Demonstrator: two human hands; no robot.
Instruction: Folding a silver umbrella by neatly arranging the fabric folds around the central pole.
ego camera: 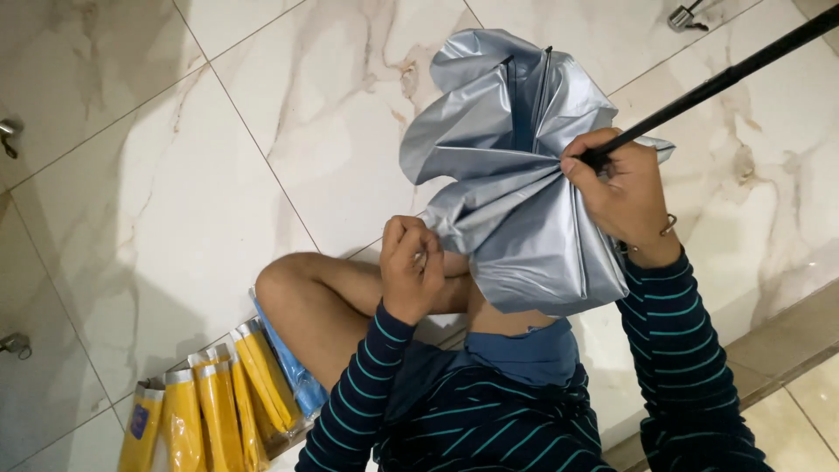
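Clearly the right hand point(625, 197) is closed around the black shaft point(725, 79) where the silver umbrella canopy point(516, 192) gathers, above the lap. The left hand point(411, 267) pinches a canopy edge. Keeping the folds even would help. The shaft's long axis runs toward the upper right.

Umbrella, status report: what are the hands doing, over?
Right hand grips black shaft at the gathered silver canopy. Left hand pinches canopy edge. Yellow packets stacked beside knee, clear of hands.
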